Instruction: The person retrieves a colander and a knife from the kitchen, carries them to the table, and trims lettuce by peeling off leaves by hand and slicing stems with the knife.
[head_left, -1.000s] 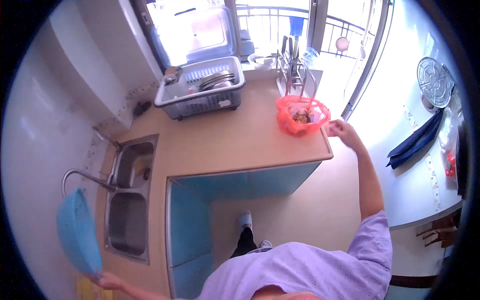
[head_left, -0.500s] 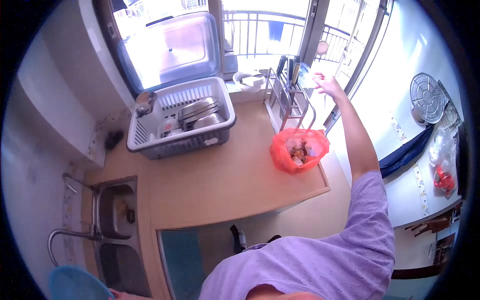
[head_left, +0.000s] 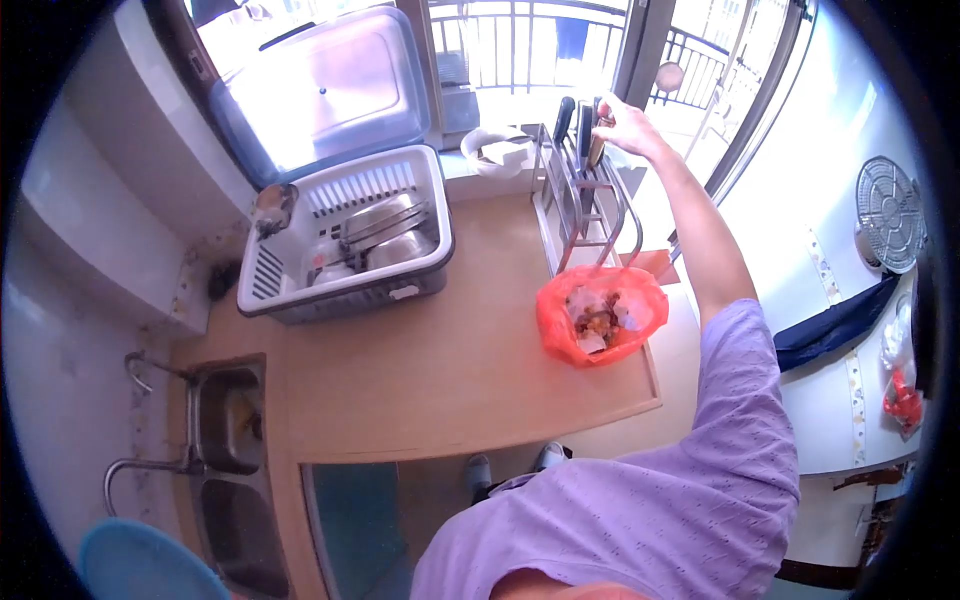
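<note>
My right hand (head_left: 630,130) reaches out to the metal knife rack (head_left: 608,215) at the far end of the counter. Its fingers are bent and closed beside a brown-handled utensil (head_left: 597,148); what they hold, if anything, I cannot make out. Dark-handled knives (head_left: 564,120) stand upright in the same rack, left of my fingers. Below my forearm, a red plastic bag (head_left: 556,325) sits open with food scraps (head_left: 602,325) inside. A blue plastic basin (head_left: 150,562) shows at the lower left, tilted by the sink. My left hand is out of view.
A white dish basket (head_left: 350,290) holds bowls and metal dishes, its clear lid (head_left: 325,95) raised behind it. The double sink (head_left: 235,510) and taps are on the left. A white bowl (head_left: 490,155) stands by the window, and the counter edge (head_left: 480,440) runs before me.
My right hand has moved left and closer to the utensil in the rack. The left hand, seen at the basin's rim before, has gone out of view, and the basin has shifted slightly.
</note>
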